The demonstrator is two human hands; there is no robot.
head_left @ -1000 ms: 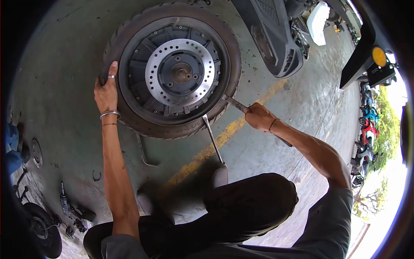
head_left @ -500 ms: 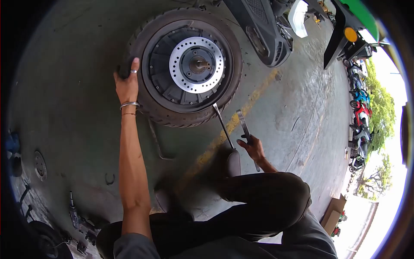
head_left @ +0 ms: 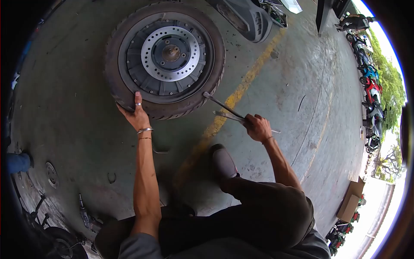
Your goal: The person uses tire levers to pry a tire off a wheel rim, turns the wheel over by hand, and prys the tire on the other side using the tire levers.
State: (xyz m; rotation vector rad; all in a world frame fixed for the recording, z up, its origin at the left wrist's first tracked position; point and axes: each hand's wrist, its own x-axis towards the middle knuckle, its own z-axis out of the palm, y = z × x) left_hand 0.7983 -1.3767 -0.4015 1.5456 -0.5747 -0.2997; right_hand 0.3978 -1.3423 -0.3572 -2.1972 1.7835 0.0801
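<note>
Head camera view: we are facing the wheel lying face-up ahead, our nearer left hand half curled, gripping the near edge of its tyre, our right hand clenching two metal levers slanting forward-left, one tip at the tyre.

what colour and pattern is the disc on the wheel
The disc is shiny silver, dotted with small dark holes all round; it shows best in the head view.

Motorbike workshop: wheel, parked motorbikes
</note>
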